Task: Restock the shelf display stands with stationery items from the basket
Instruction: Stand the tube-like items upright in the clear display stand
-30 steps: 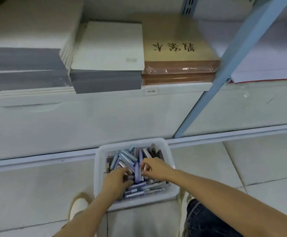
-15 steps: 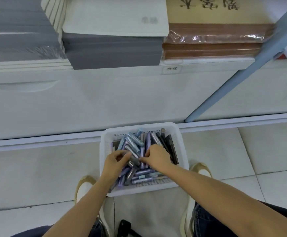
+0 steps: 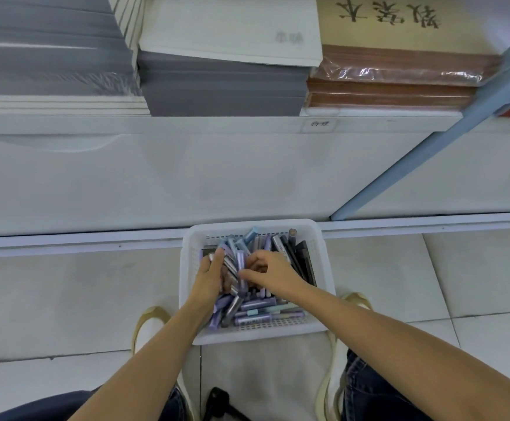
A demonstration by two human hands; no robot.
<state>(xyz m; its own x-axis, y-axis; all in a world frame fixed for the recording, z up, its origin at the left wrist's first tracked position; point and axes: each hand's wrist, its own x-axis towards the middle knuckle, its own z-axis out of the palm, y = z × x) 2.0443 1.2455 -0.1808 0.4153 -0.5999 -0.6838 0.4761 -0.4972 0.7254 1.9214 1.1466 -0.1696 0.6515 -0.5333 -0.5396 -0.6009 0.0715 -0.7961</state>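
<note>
Fingers [image 3: 216,260] of the left hand [image 3: 208,276] curl round a bundle of pens [image 3: 232,270], held lengthwise, it seems, so that several can go up to the display in one trip. The right hand [image 3: 270,273] pinches a lilac pen [image 3: 241,264] between thumb and forefinger at the bundle's 3 o'clock side, apparently to add it to the clutch. Both hands work inside the white basket [image 3: 319,262], which stands on the tiled floor [image 3: 65,299] at 6 o'clock from the shelf label [image 3: 319,123], against the foot of the unit and between the person's shoes [image 3: 148,329], within reach of either arm. Loose pens [image 3: 265,314] lie heaped toward the basket's 6 o'clock wall, and dark flat cases [image 3: 303,259] stand on edge along its 3 o'clock wall. At 12 o'clock the shelf carries a grey paper stack [image 3: 223,89] and a brown wrapped stack [image 3: 393,86]; the display stands are out of view, so the job looks to be at the picking stage
</note>
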